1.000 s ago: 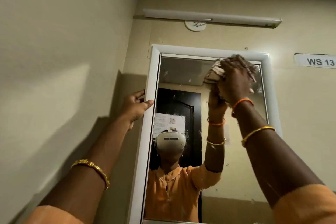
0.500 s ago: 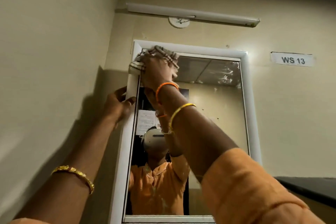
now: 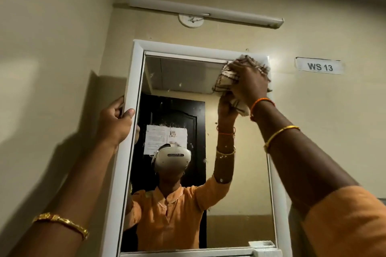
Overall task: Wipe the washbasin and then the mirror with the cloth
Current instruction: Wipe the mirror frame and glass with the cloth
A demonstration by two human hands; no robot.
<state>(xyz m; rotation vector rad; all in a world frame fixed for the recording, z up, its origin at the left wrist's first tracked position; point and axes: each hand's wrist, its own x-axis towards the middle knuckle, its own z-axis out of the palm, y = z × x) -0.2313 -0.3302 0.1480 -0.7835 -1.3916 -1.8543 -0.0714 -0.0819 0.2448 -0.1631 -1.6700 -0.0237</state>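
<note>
Head view: right hand (image 3: 248, 81) fingers press the bunched cloth (image 3: 225, 80) against the mirror's (image 3: 177, 77) top-right corner.

Cloth (image 3: 226, 79) against mirror (image 3: 188, 81) top right corner

beige wall (image 3: 62, 52), white-framed mirror (image 3: 133, 89) mounted on it, "WS 13" label (image 3: 319, 66)

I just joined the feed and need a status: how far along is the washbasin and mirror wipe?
Done: cannot confirm, the washbasin is out of view. In hand: the right hand presses the checked cloth on the mirror at its top right corner, while the left hand grips the white frame. Left: specks still dot the glass over its middle and lower part.
</note>
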